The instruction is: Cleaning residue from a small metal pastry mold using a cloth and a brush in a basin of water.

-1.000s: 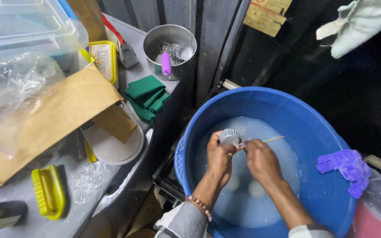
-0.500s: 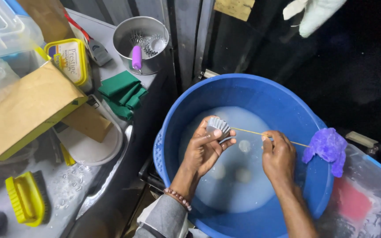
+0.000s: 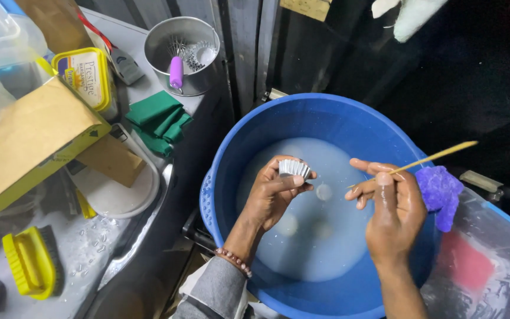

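My left hand holds a small fluted silver metal cup over a big blue basin of cloudy water. A little to the right, my right hand pinches a thin wooden skewer whose far end points up and to the right, past the basin's rim. The skewer is clear of the cup. More small round cups lie under the water. A purple cloth hangs on the basin's right rim beside my right hand.
To the left is a wet grey counter with a yellow scrub brush, a cardboard box, folded green cloths, a yellow tub and a metal pot holding a purple-handled whisk. A clear plastic sheet lies at the right.
My right hand has pulled the skewer away from the cup and swung it up to the right. My hands have moved apart. The view has shifted left.
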